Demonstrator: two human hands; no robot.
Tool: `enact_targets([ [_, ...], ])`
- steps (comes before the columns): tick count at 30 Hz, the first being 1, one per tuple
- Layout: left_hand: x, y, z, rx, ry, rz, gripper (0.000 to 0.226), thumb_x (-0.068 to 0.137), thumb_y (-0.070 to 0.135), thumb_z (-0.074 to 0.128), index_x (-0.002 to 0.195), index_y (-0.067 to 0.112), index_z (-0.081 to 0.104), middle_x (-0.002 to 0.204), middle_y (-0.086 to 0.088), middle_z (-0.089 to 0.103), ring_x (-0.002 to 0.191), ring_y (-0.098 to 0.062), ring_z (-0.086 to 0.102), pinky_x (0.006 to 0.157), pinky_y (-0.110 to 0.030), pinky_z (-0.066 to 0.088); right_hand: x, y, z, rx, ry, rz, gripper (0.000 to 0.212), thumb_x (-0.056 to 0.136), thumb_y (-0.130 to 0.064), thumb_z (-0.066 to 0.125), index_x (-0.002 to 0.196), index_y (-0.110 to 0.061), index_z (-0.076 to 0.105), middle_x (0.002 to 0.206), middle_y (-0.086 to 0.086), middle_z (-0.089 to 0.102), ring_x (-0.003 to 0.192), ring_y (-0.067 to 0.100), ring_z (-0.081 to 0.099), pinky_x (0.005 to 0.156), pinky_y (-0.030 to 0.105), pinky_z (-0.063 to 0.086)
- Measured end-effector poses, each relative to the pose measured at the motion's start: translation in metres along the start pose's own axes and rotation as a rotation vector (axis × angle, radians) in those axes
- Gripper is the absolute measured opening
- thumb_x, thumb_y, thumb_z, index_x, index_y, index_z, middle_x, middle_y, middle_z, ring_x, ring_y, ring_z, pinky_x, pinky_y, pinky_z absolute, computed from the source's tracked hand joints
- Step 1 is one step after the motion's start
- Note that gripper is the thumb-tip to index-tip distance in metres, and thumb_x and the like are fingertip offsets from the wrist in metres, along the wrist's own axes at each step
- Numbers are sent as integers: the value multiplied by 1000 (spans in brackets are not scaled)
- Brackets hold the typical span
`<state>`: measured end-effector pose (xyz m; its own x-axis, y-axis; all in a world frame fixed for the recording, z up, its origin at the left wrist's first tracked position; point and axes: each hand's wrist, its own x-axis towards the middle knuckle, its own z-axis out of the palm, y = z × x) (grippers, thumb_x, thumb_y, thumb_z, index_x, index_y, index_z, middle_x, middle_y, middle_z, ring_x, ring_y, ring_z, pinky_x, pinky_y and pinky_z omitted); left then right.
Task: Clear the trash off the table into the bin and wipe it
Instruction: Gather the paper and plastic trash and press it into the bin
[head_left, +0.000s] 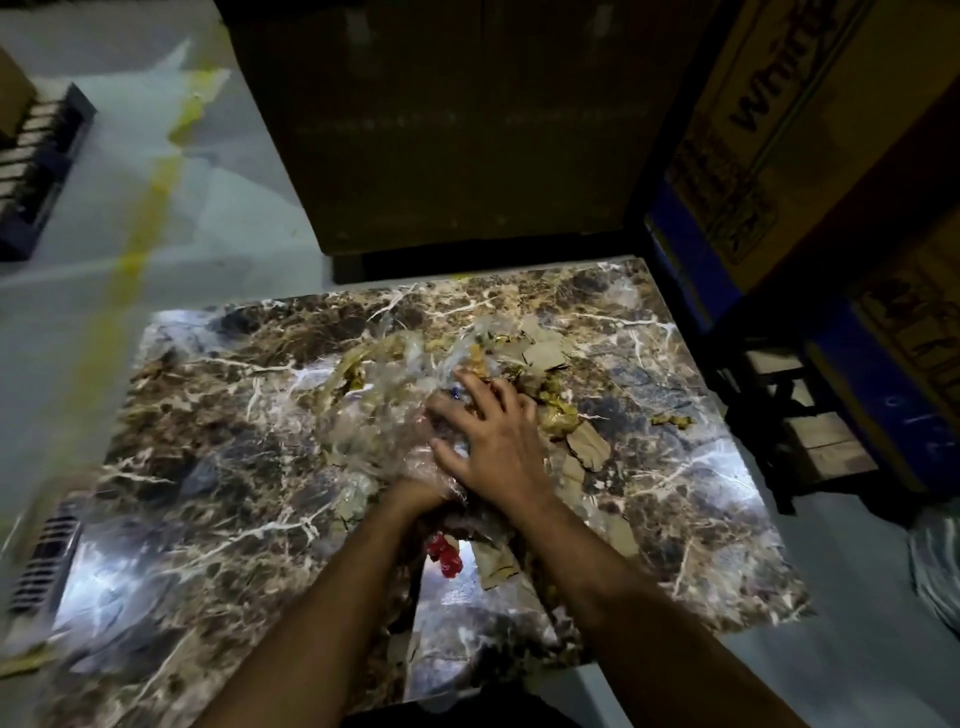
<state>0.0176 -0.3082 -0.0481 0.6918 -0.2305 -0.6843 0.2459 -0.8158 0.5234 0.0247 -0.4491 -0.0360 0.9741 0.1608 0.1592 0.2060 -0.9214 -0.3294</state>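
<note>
right hand: fingers spread wide, palm down, pressing on the heap of clear plastic wrap
left hand: mostly buried under the wrap and the right hand; can't tell how its fingers lie or what it holds
trash: wrap, yellow-green scraps and torn cardboard pieces piled mid-table; cardboard just right of the right hand
red wrapper: between the two forearms, on the near side of the heap
stray scrap: well right of the heap, alone
table: dark marble pattern, glossy, glare patches near both side edges
room: cardboard boxes stacked beyond and right of the table; grey floor with a yellow stripe to the left
bin: not in sight
</note>
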Motion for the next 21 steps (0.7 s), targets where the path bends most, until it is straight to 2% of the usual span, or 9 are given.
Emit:
enact_targets([
  [2,-1,0,-7,-271,190,53,23,87,2,75,102,-3,58,129,-17,65,104,-10,67,93,-26,53,2,-2,5,-43,9,-4,49,88,-63,56,134,-47,50,157,-3,39,139,31,38,106,54,34],
  [3,0,-6,-12,-355,230,129,46,79,5,83,118,2,58,122,-9,69,97,-2,68,93,-31,54,3,-2,8,-72,4,-6,47,88,-61,57,132,-46,52,157,-3,39,139,30,37,106,54,34],
  [5,-3,-19,-16,-412,246,261,82,68,20,93,136,16,49,127,5,65,109,-3,65,100,-38,51,5,0,14,-108,-43,-6,45,87,-53,64,130,-43,55,158,-3,37,139,30,34,108,57,34],
  [7,-10,-20,-17,-585,283,269,114,70,29,91,155,26,15,146,9,44,132,-15,50,110,-43,44,5,2,19,-122,-95,-20,51,82,-46,73,130,-39,59,158,-2,36,140,30,34,109,58,33],
  [10,-12,-7,-19,-841,420,443,106,86,20,75,156,44,-1,162,4,25,141,-15,40,108,-39,44,3,-1,24,-94,-59,-64,49,76,-35,80,123,-32,66,153,1,45,137,29,42,110,54,30],
  [13,-2,17,-19,-528,552,506,71,102,32,54,157,45,11,168,8,8,144,-6,26,114,-41,30,3,-8,24,9,-50,-34,49,84,-30,74,132,-25,63,153,2,48,143,27,38,119,49,20],
  [16,17,21,-10,-180,555,567,54,100,58,27,152,54,14,165,14,16,152,-12,13,123,-55,11,4,-7,14,216,-144,66,60,98,-35,59,151,-15,40,154,12,43,147,31,31,124,45,15],
  [19,31,21,-3,-79,538,533,62,96,67,17,155,49,17,166,12,20,153,-15,12,124,-50,7,1,2,1,541,-276,272,99,91,-40,70,158,-22,-1,154,9,41,140,30,41,118,41,32],
  [21,32,23,-2,-17,551,516,65,93,73,18,154,51,21,165,12,21,152,-19,13,121,-47,7,0,13,-5,748,-273,300,109,84,-32,80,153,-34,-4,153,4,45,133,25,51,113,38,40],
])
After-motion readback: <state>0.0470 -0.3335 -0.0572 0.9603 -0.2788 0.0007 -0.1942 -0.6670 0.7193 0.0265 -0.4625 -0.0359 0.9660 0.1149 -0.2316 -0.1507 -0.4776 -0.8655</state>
